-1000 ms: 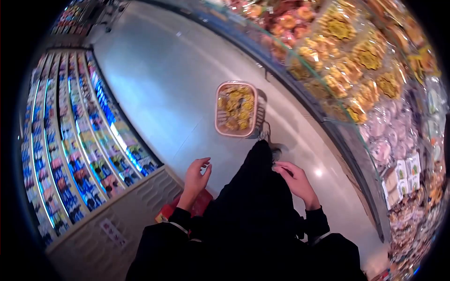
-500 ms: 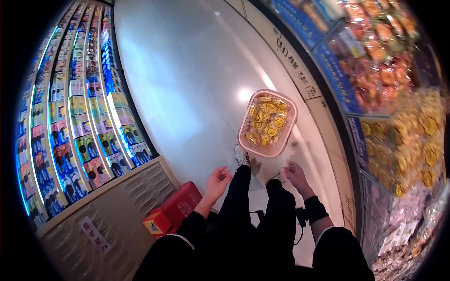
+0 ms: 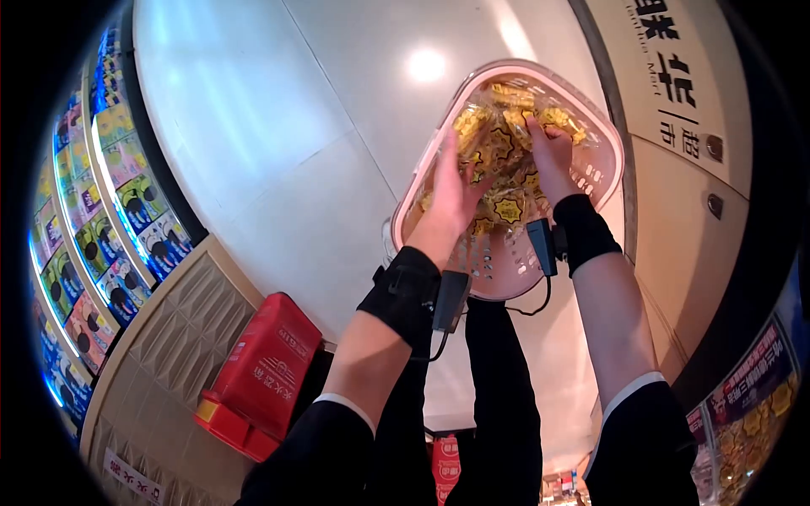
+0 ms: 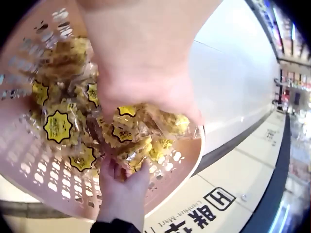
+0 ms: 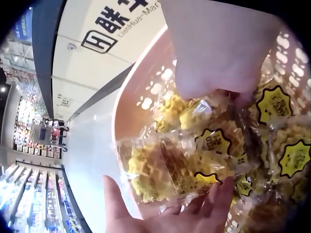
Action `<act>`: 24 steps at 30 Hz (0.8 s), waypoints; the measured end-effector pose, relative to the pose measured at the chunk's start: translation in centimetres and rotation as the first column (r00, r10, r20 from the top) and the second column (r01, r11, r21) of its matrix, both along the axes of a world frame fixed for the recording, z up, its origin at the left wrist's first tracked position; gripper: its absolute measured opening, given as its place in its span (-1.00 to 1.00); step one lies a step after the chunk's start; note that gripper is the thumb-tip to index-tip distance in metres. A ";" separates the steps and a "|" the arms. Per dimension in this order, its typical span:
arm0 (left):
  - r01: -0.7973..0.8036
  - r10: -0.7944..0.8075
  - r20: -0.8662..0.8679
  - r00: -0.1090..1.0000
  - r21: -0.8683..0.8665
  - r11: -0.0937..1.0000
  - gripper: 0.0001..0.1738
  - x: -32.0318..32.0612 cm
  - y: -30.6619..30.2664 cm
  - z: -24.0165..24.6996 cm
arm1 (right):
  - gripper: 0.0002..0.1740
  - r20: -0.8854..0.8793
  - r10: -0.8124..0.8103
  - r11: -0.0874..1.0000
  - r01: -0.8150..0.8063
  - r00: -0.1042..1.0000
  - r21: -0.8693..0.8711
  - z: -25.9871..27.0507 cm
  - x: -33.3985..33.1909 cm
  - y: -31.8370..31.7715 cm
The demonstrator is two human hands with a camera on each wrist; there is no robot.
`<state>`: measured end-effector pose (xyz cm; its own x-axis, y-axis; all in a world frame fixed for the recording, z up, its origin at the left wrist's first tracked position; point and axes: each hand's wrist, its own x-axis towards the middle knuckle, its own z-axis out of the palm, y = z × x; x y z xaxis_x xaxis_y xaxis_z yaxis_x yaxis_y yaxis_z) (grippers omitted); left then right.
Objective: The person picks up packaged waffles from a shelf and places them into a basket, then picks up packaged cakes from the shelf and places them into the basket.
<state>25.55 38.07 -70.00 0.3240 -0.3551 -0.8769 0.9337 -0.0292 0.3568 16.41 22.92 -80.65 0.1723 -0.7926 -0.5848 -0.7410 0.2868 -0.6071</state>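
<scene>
"Starting close in: gripping anything with the left hand?"

"Yes, holding a clear-wrapped yellow packet. Only partly closed, with thumb stretched out at one side and fingers bent at the other."

"And with the right hand?"

"Bent in among the wrappers, partly closed, with thumb and fingertips to either side of another packet. Pinching lightly, by the look of it. Impossible to tell how firmly."

"Where to find the rest?"

"Right under and around both hands: heaped loosely in the pink basket, some with star-shaped labels turned up. Seen in front of the legs, over the pale floor. Hard to say whether resting flat on it."

"How far along, then?"

"Partway through handling, at a guess. Already done: reaching in and getting hold of packets. Already inside the basket, too, a good heap. Left to do: letting go of both, at the least. No way to judge an end point from a heap so jumbled."

"Anything farther out?"

"Off to the left, a red box against a patterned panel, then shelves of packaged goods. Over to the right, a pale panel with dark lettering."
</scene>
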 end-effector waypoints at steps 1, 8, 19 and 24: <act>-0.097 0.095 -0.059 0.994 -0.031 0.995 -0.02 -0.1 0.2 0.1 | -0.44 -0.015 0.005 1.000 -0.005 1.000 0.010 0.0 0.4 0.7; -0.163 0.158 0.189 0.969 0.008 0.987 -0.51 -1.9 1.7 0.5 | -0.31 0.203 -0.500 0.780 0.337 0.842 0.527 5.8 -0.9 2.7; -0.052 -0.059 0.426 0.903 0.244 0.969 -0.43 -4.5 3.0 -2.2 | -0.45 0.495 -0.270 0.739 -0.151 0.826 0.656 9.9 -3.9 1.4; 0.069 -0.105 0.157 0.982 0.221 0.973 -0.05 -4.0 2.0 -4.9 | -0.19 0.225 0.590 0.710 -0.631 0.775 0.312 6.8 1.5 -0.9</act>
